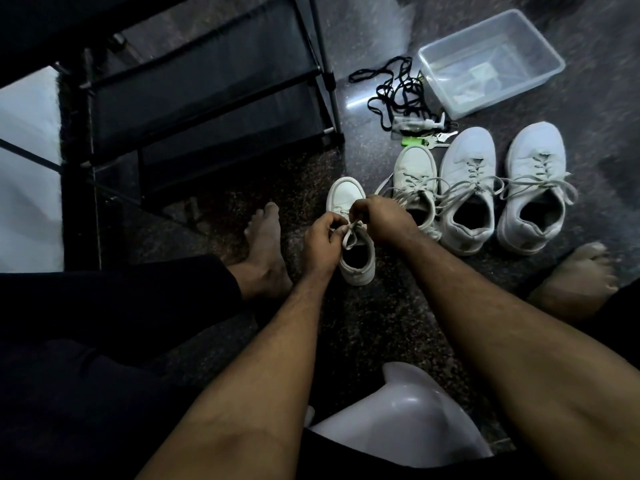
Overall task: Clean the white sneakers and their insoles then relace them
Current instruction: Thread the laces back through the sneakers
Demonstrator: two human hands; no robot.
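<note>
At the upper left of the frame we see a dark shoe rack (207,95) standing on the speckled floor (346,327). At the upper right sits a clear plastic tub (490,60), with tangled black laces (394,95) just beside it. Right of centre, three white sneakers (471,188) stand side by side with loose laces, likely lined up as waiting work. At centre stands the fourth sneaker (353,237), heel toward us, so its eyelets face our hands. Our left hand (320,237) and right hand (381,216) each have a grip pinching its white lace (349,233), apparently working on the knot.
</note>
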